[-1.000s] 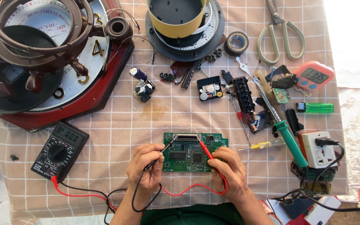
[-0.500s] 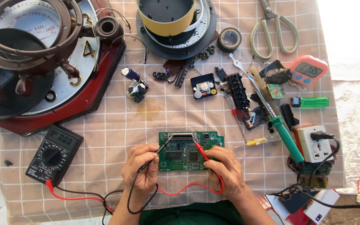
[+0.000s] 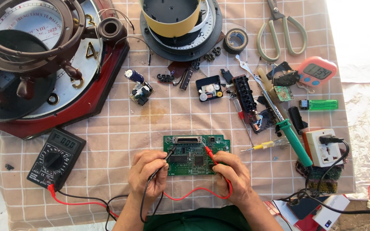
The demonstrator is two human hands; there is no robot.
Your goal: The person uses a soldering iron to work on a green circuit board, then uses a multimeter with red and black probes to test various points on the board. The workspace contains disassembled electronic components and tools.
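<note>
On the table, both hands pinch meter probes: left hand black probe, right hand red probe, tips steadied on the green circuit board

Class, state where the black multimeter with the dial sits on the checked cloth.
In the head view, the black multimeter lies at lower left, below the red octagonal clock and left of the person's left hand.

Ahead of the hands: one green circuit board, two probes, one multimeter, one scissors, one tape roll.
</note>
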